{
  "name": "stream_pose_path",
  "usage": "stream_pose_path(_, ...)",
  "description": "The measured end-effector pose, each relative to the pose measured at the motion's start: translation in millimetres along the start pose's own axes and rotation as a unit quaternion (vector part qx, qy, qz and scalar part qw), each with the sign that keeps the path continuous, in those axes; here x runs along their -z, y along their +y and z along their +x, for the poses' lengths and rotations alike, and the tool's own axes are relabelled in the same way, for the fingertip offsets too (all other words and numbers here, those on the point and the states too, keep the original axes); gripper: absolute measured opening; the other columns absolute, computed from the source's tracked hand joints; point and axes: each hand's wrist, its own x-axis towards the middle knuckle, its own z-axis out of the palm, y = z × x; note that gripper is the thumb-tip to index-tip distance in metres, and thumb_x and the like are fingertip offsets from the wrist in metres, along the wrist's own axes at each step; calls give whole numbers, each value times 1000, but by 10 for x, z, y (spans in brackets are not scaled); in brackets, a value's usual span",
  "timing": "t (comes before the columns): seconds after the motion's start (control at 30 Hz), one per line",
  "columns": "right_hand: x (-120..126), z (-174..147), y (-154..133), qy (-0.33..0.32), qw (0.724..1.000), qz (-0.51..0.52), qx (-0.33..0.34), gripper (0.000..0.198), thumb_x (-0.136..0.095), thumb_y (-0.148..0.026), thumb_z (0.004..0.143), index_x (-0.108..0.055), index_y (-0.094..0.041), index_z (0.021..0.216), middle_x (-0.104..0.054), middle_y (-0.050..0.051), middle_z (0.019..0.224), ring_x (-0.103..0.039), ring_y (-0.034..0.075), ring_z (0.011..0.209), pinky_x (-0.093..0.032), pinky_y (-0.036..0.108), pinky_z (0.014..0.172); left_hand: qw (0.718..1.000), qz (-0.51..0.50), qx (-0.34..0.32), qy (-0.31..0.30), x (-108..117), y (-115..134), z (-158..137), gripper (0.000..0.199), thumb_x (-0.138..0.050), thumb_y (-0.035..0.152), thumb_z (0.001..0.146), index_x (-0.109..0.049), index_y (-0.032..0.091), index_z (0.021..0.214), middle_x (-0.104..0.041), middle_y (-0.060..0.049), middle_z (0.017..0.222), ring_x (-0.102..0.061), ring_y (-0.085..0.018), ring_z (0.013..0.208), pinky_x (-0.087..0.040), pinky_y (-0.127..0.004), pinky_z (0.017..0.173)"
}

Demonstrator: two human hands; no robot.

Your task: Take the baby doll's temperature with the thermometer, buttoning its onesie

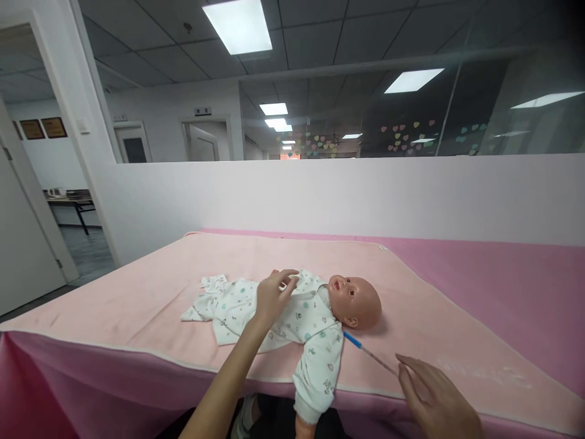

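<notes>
A baby doll [355, 300] in a white printed romper [256, 308] lies on its back on a pale pink blanket [137, 305], head to the right. My left hand [272, 294] rests on the doll's chest, fingers spread. A thin thermometer with a blue end [368, 352] lies on the blanket by the doll's near arm, its blue tip close to the armpit. My right hand [432, 393] hovers at the thermometer's other end, fingertips touching or almost touching it; I cannot tell which.
The blanket covers a table draped in darker pink cloth [503, 274]. A white partition wall [342, 195] with glass above stands behind it. An open doorway [55, 201] at left leads to another room with a desk.
</notes>
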Motion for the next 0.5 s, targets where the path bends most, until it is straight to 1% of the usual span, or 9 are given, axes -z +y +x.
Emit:
stream_pose_path(0.07,-45,43,75,14,998,-56,-17,38,-40,-46,84,-66,-19,94,-67,9,94,-61,26,90,-51,41,77,992,31,6,-120,-231,-70,376,37,-46,42,80,-65,17,99,-65,-3,79,-59,-16,77,-43,-24,68)
stream_pose_path(0.1,-102,53,120,21,996,-82,-17,41,-39,-48,84,-65,-18,91,-67,10,93,-61,27,89,-51,42,77,982,37,29,-183,-324,-129,490,37,-50,42,77,-66,15,98,-65,-4,80,-58,-17,79,-42,-24,69)
stream_pose_path(0.13,-168,54,168,25,995,-99,-7,43,-38,-50,83,-65,-17,88,-67,11,91,-62,27,87,-51,43,75,977,38,37,-209,-395,-196,557,37,-54,43,74,-68,14,92,-66,-5,79,-58,-17,75,-42,-24,67)
stream_pose_path(0.2,-286,31,261,26,994,-104,24,44,-36,-50,84,-66,-17,81,-68,11,86,-64,27,82,-53,43,72,966,37,29,-253,-469,-327,585,36,-60,44,68,-70,17,90,-65,-5,86,-56,-16,77,-41,-24,67)
stream_pose_path(0.27,-323,6,314,20,994,-96,40,42,-35,-47,85,-66,-19,77,-69,9,83,-65,25,77,-53,41,70,960,39,8,-278,-473,-418,543,43,-68,48,59,-69,22,93,-62,-4,93,-54,-16,77,-40,-23,66)
stream_pose_path(0.33,-253,17,300,0,995,-97,34,41,-35,-46,86,-65,-21,75,-70,7,80,-66,23,74,-53,39,69,957,36,-6,-288,-447,-457,513,48,-71,51,53,-69,24,93,-60,-3,93,-52,-16,75,-39,-22,63)
stream_pose_path(0.4,-98,90,230,-27,993,-110,10,41,-33,-45,87,-65,-22,76,-70,5,76,-66,22,69,-54,36,65,955,16,1,-295,-417,-475,537,39,-67,50,58,-70,20,83,-58,-2,79,-50,-14,69,-37,-23,61)
stream_pose_path(0.43,-3,148,183,-40,992,-118,-4,41,-33,-45,87,-65,-23,77,-70,4,75,-66,21,66,-53,33,59,954,-2,20,-298,-403,-489,571,34,-64,49,62,-69,18,75,-56,-1,69,-49,-13,64,-36,-23,60)
stream_pose_path(0.5,189,289,83,-60,989,-128,-32,37,-35,-46,86,-66,-26,78,-70,2,75,-66,20,60,-51,29,48,950,-61,94,-293,-373,-542,673,33,-58,47,68,-64,15,65,-49,1,55,-46,-12,56,-36,-23,57)
